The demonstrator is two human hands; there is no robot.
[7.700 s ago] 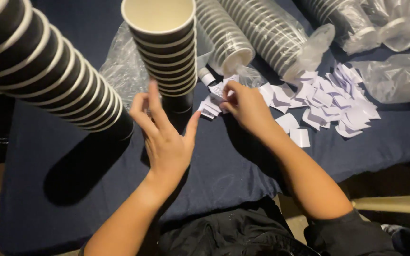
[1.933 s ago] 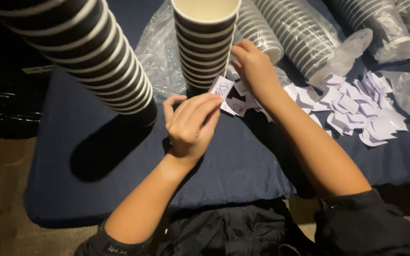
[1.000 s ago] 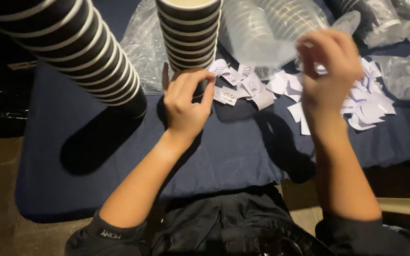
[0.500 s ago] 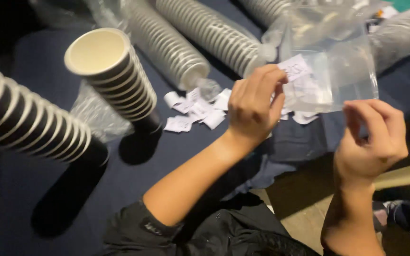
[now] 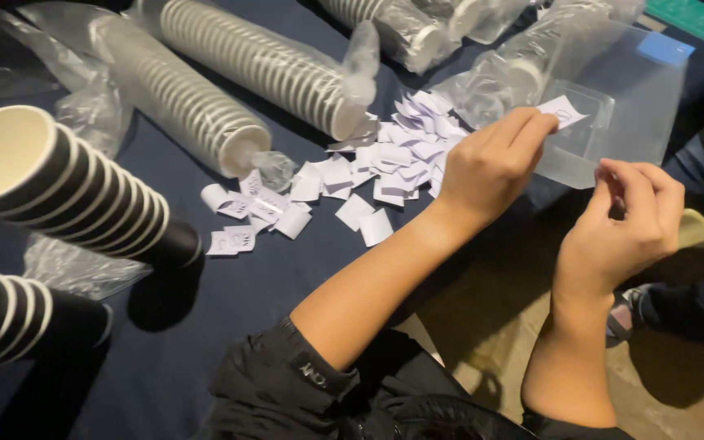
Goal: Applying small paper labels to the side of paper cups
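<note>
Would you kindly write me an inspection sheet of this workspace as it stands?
Surface: dark blue table.
Job's things: one paper slip at the mouth of a clear bag; loose slips on the table.
Clutter: upright cup stacks, wrapped cup sleeves lying flat.
Grippers: left hand pinches the slip; right hand curled below the bag, its contact unclear.
Cables: nothing seen.
Surroundings: tan floor.

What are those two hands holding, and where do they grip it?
The left hand pinches a paper slip by its lower edge. The right hand looks closed, but whether it holds anything cannot be told.
</note>
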